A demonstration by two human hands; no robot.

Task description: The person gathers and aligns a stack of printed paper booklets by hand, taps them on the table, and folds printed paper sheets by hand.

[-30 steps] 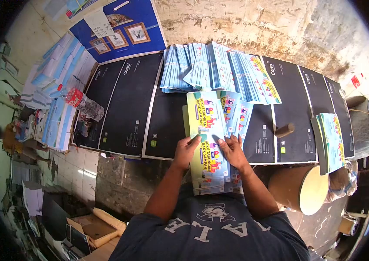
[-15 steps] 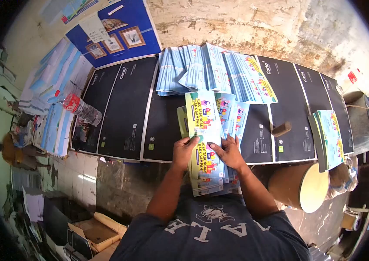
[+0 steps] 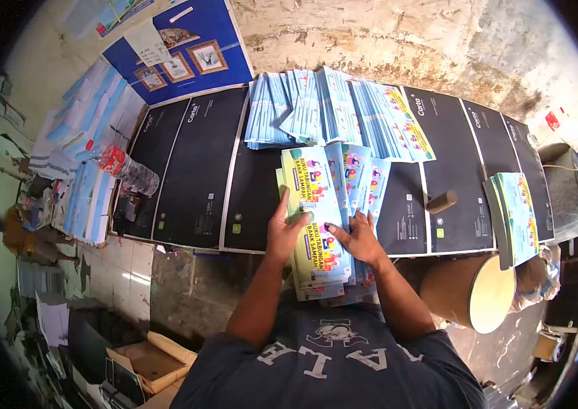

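My left hand (image 3: 287, 228) grips the left edge of a stack of printed covers (image 3: 323, 252), its thumb on top. From the right, my right hand (image 3: 359, 238) holds the same stack, thumb on the top cover and fingers at the edge. The covers are yellow and blue and reach over the table's front edge. Just right of the stack, fanned covers (image 3: 376, 187) lie partly beneath it. Behind are overlapping rows of folded blue sheets (image 3: 340, 112) on the black table (image 3: 193, 157).
A plastic bottle (image 3: 125, 169) lies at the left beside paper stacks (image 3: 84, 184). A short brown rod (image 3: 442, 202) and another booklet pile (image 3: 517, 218) are on the right. A round drum (image 3: 492, 293) stands below the right front edge. A person (image 3: 26, 235) is far left.
The upper covers have shifted left and slightly toward me, lining up more with the stack. My left hand has moved slightly left and its fingers now extend up along the edge.
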